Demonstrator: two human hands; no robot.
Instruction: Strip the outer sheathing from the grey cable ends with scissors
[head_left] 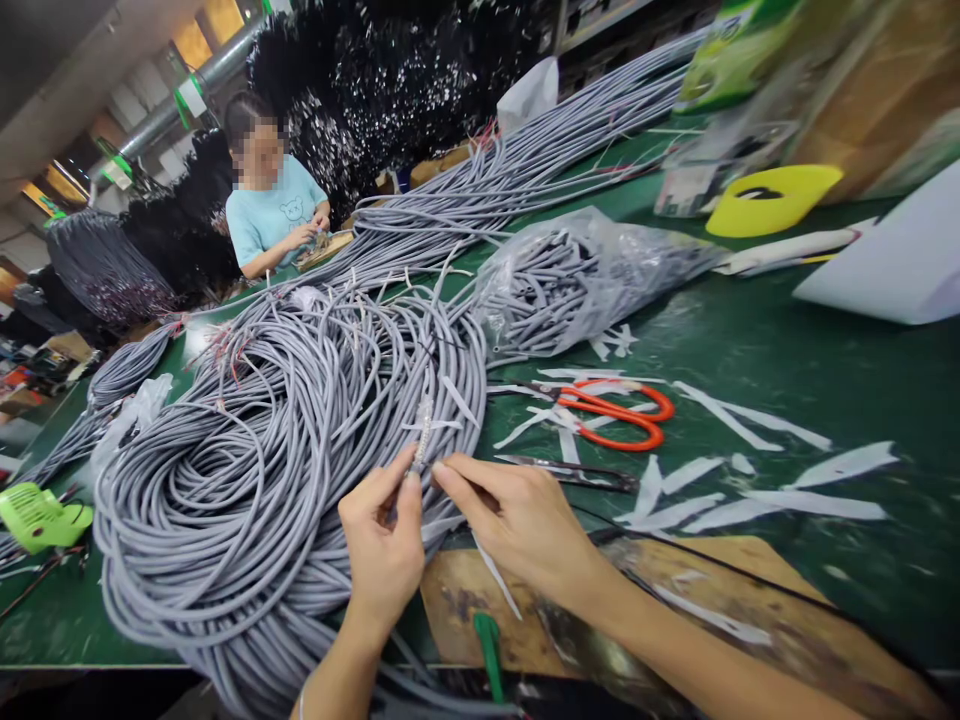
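At the left, a large coil of grey cable (pixel 277 450) covered the bench (pixel 915 390), and before its right side the left hand (pixel 384 540) pinched a pale textured cable section (pixel 424 425) between thumb and forefinger. Just beside that, the right hand (pixel 525 520) had its fingertips pressed together, on what I could not tell; steady support close to the working spot seemed best, with orange-handled scissors (pixel 600 403) and white strips (pixel 817 502) farther right.
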